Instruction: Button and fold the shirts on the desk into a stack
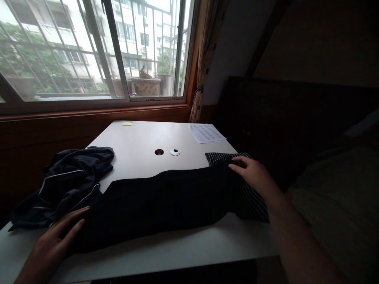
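A long black garment (pixel 166 201), shaped like trousers folded lengthwise, lies flat across the white table. My left hand (pixel 56 236) rests on its left end, fingers stretched out and thumb apart. At the opposite end, the fingertips of my right hand (pixel 251 173) touch the cloth near its upper corner, with the thumb and forefinger extended and slightly apart. Beneath that end a black-and-white striped cloth (pixel 254 201) sticks out on the right. A crumpled dark navy garment with pale piping (pixel 71 181) sits beyond my left hand, against the black one.
The white table (pixel 139 150) has a round hole (pixel 159 152) and a white round cap (pixel 175 152) beside it. Printed sheets (pixel 207 133) lie at the far right and a yellow note (pixel 127 123) at the back edge. Behind stands a barred window; dark furniture is on the right.
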{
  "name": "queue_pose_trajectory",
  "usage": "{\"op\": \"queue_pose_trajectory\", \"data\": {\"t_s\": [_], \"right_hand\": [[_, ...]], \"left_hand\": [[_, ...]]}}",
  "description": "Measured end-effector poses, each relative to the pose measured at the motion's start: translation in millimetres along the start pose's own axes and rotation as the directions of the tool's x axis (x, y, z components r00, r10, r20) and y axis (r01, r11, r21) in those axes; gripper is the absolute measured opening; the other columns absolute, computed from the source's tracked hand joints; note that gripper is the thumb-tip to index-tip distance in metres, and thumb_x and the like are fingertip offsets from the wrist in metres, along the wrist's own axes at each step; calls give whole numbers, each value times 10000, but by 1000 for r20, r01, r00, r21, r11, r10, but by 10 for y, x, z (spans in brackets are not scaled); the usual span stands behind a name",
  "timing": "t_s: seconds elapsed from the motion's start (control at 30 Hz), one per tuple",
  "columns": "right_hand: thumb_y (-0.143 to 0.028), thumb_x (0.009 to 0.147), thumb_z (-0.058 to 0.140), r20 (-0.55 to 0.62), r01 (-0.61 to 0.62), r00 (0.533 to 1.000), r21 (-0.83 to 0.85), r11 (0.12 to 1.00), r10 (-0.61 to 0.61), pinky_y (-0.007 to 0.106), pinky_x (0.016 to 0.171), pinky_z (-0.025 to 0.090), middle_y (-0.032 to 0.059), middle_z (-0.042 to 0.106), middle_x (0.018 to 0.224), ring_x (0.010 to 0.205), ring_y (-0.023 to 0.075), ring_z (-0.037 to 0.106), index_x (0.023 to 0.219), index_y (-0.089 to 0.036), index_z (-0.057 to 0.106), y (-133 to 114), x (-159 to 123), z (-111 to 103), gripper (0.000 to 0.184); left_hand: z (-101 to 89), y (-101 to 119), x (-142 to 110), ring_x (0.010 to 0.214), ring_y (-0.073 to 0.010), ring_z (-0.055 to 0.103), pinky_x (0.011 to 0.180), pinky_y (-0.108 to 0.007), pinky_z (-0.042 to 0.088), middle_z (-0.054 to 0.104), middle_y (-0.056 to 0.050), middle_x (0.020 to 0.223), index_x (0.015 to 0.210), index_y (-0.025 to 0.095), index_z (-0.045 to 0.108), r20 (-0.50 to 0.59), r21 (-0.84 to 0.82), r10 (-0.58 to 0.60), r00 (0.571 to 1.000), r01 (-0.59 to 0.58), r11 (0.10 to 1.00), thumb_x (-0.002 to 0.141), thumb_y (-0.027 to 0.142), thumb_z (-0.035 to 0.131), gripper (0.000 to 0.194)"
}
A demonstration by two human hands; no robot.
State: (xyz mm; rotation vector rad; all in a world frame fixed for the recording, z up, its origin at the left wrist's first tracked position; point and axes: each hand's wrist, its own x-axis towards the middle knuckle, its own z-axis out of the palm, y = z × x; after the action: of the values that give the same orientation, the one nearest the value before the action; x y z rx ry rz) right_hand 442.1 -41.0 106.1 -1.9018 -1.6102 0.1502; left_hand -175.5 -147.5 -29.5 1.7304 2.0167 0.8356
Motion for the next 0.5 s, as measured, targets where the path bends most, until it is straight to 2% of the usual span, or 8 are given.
{"op": "queue_pose_trajectory", "data": {"t_s": [0.1, 0.17, 0.23, 0.3, 0.37, 0.4, 0.47, 0.5], "right_hand": [[-311, 821, 668, -32, 267, 964, 61, 962, -265, 408, 922, 505, 66, 742, 1036, 1001, 281, 680, 1024, -224, 721, -1028, -53, 263, 227], [-207, 852, 643, 0, 449, 891, 163, 879, -455, 369, 940, 495, 53, 730, 1036, 1001, 233, 672, 1013, -205, 701, -1692, -242, 562, 171], [-175, 902, 593, 60, 586, 784, 254, 770, -617, 346, 918, 498, 65, 705, 1078, 1003, 207, 659, 1064, -189, 669, -2262, -563, 919, 180], [-204, 950, 545, 136, 720, 605, 326, 613, -784, 315, 832, 511, 81, 697, 1052, 948, 196, 656, 1087, -171, 647, -2682, -964, 1268, 173], [-339, 971, 540, 190, 811, 348, 429, 397, -918, 291, 720, 514, 62, 702, 1015, 891, 196, 655, 1111, -203, 638, -2915, -1344, 1542, 219], [-404, 978, 521, 197, 810, 275, 480, 338, -941, 283, 696, 514, 46, 702, 1043, 905, 193, 653, 1146, -236, 625, -2954, -1492, 1637, 259], [-503, 976, 486, 222, 786, 279, 506, 355, -934, 290, 681, 516, 26, 706, 1069, 905, 200, 651, 1177, -274, 609, -2883, -1648, 1735, 328], [-515, 973, 485, 240, 775, 326, 487, 404, -915, 299, 683, 517, 26, 707, 1054, 894, 206, 649, 1179, -277, 611, -2780, -1650, 1743, 339]], "left_hand": [[-42, 102, -14, 1279, -330, 567, 963, -480, 560, 626, 38, 1368, 1260, 393, 630, 21, -69, -59, 998, 60, 996, 865, 634, 486, 485], [-63, 149, -15, 1272, -337, 573, 963, -477, 559, 635, 22, 1359, 1255, 371, 643, 35, -98, -73, 997, 76, 992, 847, 646, 497, 514], [-73, 155, -13, 1269, -340, 574, 1014, -495, 521, 646, 3, 1346, 1255, 351, 649, 41, -110, -72, 997, 76, 991, 844, 647, 494, 530], [-74, 117, -9, 1270, -348, 573, 1065, -520, 473, 652, -21, 1338, 1249, 322, 658, 36, -127, -72, 997, 76, 989, 849, 649, 482, 545], [-72, 51, -4, 1274, -368, 566, 1094, -541, 437, 653, -54, 1335, 1222, 285, 678, -2, -148, -70, 998, 69, 987, 847, 662, 465, 573], [-72, 19, -1, 1277, -374, 562, 1102, -547, 427, 652, -63, 1336, 1212, 274, 683, -18, -151, -70, 997, 66, 986, 849, 666, 455, 581], [-70, -24, 6, 1289, -367, 554, 1113, -554, 415, 647, -61, 1344, 1231, 277, 667, -25, -150, -72, 997, 67, 986, 877, 653, 413, 575], [-68, -33, 9, 1302, -353, 546, 1114, -554, 415, 641, -50, 1353, 1261, 288, 643, -18, -144, -74, 997, 71, 987, 904, 633, 382, 560]]}}
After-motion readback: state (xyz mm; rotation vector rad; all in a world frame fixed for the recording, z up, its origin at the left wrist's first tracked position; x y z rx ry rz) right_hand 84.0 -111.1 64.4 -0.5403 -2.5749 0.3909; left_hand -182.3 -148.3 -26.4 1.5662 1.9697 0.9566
